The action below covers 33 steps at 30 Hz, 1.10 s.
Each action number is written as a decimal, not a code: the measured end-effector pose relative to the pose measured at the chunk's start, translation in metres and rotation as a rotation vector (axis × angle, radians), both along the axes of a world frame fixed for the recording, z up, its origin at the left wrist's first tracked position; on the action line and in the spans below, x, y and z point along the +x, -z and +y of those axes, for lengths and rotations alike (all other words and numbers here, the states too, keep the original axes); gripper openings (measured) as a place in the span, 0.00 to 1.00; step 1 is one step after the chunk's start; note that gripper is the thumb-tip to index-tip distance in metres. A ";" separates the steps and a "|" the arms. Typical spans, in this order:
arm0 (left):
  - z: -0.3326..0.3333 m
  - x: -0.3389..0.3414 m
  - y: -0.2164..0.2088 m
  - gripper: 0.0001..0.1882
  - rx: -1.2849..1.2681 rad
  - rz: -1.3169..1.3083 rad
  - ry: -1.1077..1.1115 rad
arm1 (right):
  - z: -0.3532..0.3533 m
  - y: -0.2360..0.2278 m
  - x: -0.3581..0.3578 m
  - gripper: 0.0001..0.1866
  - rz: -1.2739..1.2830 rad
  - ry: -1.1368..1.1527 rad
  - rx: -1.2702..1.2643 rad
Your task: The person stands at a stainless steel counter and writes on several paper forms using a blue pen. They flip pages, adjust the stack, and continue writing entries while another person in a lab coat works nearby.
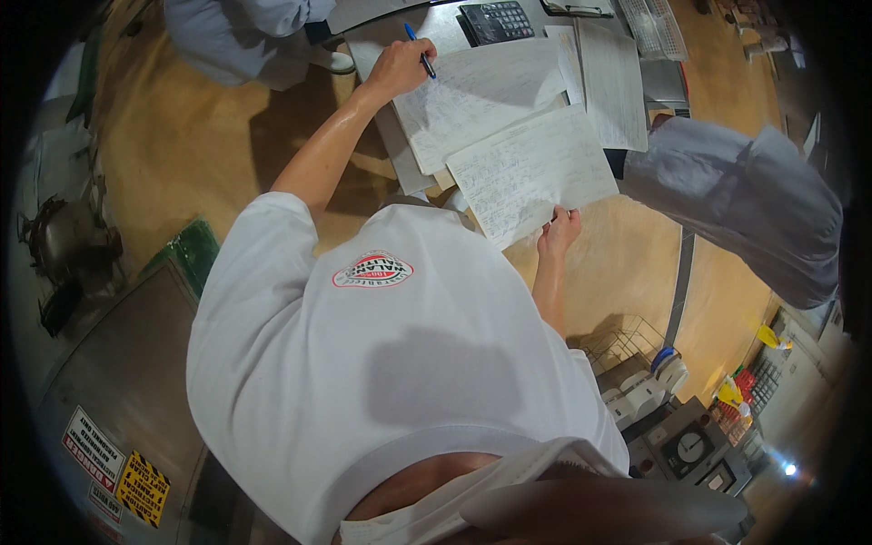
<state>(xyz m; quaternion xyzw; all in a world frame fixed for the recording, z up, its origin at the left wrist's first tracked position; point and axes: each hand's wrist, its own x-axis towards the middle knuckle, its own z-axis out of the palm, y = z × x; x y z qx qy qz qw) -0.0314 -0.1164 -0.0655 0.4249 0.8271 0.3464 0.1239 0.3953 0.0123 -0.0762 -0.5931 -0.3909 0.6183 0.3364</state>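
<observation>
The left hand (401,70) is curled narrowly around a slim, glossy blue pen (427,66), whose lower end sits over the left part of a broad, handwritten paper stack (495,95); whether the tip touches is too small to tell. The right hand (559,232) pinches the near edge of a flat, off-white sheet (536,168) filled with fine handwriting, its thin body reaching away from that grip and overlapping the stack. Just beyond the pen grip, to its right, lies a black, rectangular calculator (497,22) with rows of small keys. Past the right hand's grip, farther up, more long, smooth pages (611,86) lie beside the stack, with a whitish, open-mesh basket (654,29) above them. Soft, creased grey cloth (736,195) on another person bulges to the right of the pinched sheet.
</observation>
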 end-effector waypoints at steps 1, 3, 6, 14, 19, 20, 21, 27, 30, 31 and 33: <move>0.000 0.001 -0.007 0.08 0.000 -0.044 -0.032 | -0.002 -0.004 -0.004 0.11 0.010 0.026 0.006; 0.000 -0.001 -0.013 0.09 0.129 -0.121 -0.131 | 0.000 0.000 -0.002 0.10 -0.047 -0.028 0.023; -0.001 -0.026 0.005 0.10 0.289 -0.185 -0.202 | 0.004 0.013 -0.007 0.10 -0.048 -0.099 0.034; 0.012 -0.037 0.066 0.11 0.346 -0.761 -0.373 | -0.020 0.001 -0.071 0.15 -0.041 -0.050 0.035; 0.003 -0.035 0.041 0.09 0.475 -0.460 -0.428 | -0.028 -0.001 -0.073 0.14 -0.035 -0.132 0.001; 0.002 -0.038 0.037 0.09 0.453 -0.435 -0.416 | -0.028 -0.003 -0.074 0.13 -0.033 -0.184 -0.022; 0.000 -0.041 0.035 0.09 0.423 -0.430 -0.383 | -0.030 -0.005 -0.080 0.12 -0.027 -0.237 -0.047; -0.001 -0.023 0.020 0.13 0.146 -0.230 0.027 | -0.027 -0.004 -0.098 0.19 -0.007 -0.349 -0.161; 0.001 -0.001 0.011 0.15 0.011 -0.003 0.153 | -0.031 -0.007 -0.100 0.22 -0.052 -0.365 -0.220; 0.000 0.007 0.007 0.16 -0.006 0.122 0.159 | -0.031 -0.008 -0.102 0.23 -0.086 -0.372 -0.232; 0.010 0.015 0.004 0.17 -0.009 0.264 0.160 | -0.030 -0.008 -0.102 0.23 -0.119 -0.371 -0.205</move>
